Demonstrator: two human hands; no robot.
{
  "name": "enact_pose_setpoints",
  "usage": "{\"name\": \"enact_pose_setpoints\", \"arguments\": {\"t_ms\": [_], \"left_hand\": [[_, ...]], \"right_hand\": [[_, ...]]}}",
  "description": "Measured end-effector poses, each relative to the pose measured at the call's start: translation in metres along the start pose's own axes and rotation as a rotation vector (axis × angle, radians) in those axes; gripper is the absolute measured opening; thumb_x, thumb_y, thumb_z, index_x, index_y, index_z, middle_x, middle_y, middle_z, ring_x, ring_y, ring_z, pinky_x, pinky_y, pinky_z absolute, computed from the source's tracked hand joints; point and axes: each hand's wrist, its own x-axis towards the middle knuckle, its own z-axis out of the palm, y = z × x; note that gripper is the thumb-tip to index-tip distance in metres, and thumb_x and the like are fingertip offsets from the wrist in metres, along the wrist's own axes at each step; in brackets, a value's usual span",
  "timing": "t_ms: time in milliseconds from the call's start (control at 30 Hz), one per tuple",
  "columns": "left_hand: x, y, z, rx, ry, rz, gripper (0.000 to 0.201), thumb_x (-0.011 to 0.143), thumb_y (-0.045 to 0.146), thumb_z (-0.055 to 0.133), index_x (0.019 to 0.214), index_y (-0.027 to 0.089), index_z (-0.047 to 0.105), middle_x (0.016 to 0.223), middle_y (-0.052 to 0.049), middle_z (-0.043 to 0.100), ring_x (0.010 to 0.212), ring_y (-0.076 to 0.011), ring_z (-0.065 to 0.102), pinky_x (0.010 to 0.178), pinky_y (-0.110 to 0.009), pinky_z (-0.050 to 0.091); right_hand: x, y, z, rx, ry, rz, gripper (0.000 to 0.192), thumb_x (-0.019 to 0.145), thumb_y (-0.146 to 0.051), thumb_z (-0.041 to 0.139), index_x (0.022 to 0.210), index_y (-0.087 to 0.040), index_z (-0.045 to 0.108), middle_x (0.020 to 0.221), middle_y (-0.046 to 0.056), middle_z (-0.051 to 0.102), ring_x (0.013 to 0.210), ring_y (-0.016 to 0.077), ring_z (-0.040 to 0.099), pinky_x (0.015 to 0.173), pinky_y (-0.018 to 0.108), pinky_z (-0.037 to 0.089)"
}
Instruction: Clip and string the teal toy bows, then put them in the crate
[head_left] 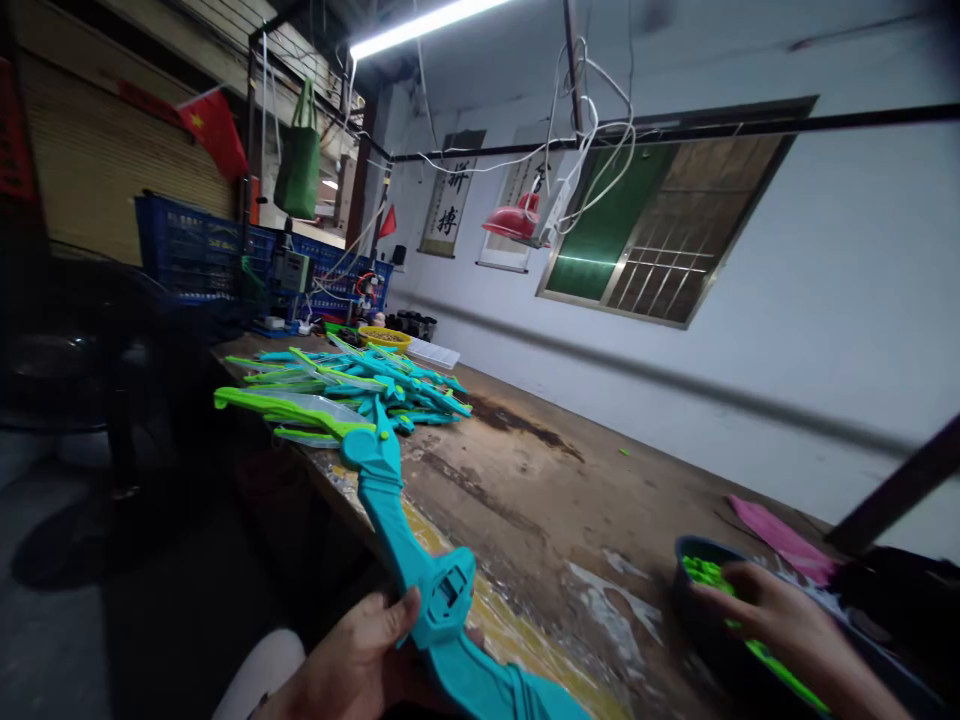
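While my left hand (360,660) grips the teal toy bow (420,560) at its middle, thumb pressed against the grip block, the bow runs from the lower frame edge up and left, its green tip (247,400) hanging past the near edge of the table (540,500). My right hand (757,605) reaches into a dark bowl (694,600) at the table's right end, fingers bent down among bright green small parts (705,572); whether they pinch one I cannot tell. Between both hands I note bare, stained tabletop, open for movement. Just beyond the bowl lies a pink cloth (780,535). Further along the table, near the bow's tip, sits a pile of teal and green bows (367,385), then a yellow basin (384,338) and blue crates (202,250). A white wall (825,300) borders the far edge of the table; dark floor lies off the near edge.
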Motion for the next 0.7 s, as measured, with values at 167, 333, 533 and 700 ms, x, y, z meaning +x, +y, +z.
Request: {"name": "enact_pose_setpoints", "arguments": {"t_ms": [167,333,533,700], "left_hand": [[0.004,-0.018,0.009,0.094,0.1,-0.013,0.034,0.094,0.036,0.063,0.113,0.01,0.072,0.108,-0.018,0.076,0.105,-0.034,0.07,0.097,-0.05,0.05],[0.0,-0.026,0.007,0.054,0.117,0.003,0.036,0.092,0.038,0.065,0.117,0.013,0.072,0.108,-0.013,0.076,0.102,-0.0271,0.07,0.088,-0.036,0.053],[-0.005,-0.021,0.014,-0.068,0.055,-0.014,0.021,0.09,0.032,0.07,0.1,0.014,0.077,0.091,-0.008,0.076,0.087,-0.0179,0.069,0.086,-0.031,0.053],[-0.006,-0.021,0.019,-0.109,0.053,-0.029,0.011,0.089,0.025,0.072,0.091,0.015,0.078,0.082,-0.005,0.074,0.084,-0.015,0.069,0.08,-0.025,0.053]], "right_hand": [[-0.067,-0.097,0.065,0.131,-0.214,-0.565,0.043,0.074,-0.058,0.081,0.09,-0.02,0.067,0.066,0.0,0.065,0.055,0.0164,0.062,0.049,0.025,0.049],[-0.125,-0.157,0.107,0.038,0.104,-0.998,0.045,0.097,-0.054,0.058,0.115,-0.013,0.059,0.088,0.01,0.072,0.073,0.0207,0.071,0.062,0.029,0.057],[-0.13,-0.152,0.116,0.022,0.174,-1.086,0.024,0.098,-0.031,0.062,0.108,-0.01,0.058,0.087,0.012,0.072,0.077,0.0242,0.068,0.068,0.035,0.058],[-0.134,-0.142,0.115,-0.009,0.141,-1.103,0.028,0.091,-0.019,0.069,0.114,-0.007,0.058,0.097,0.016,0.068,0.094,0.0286,0.062,0.083,0.043,0.056]]}}
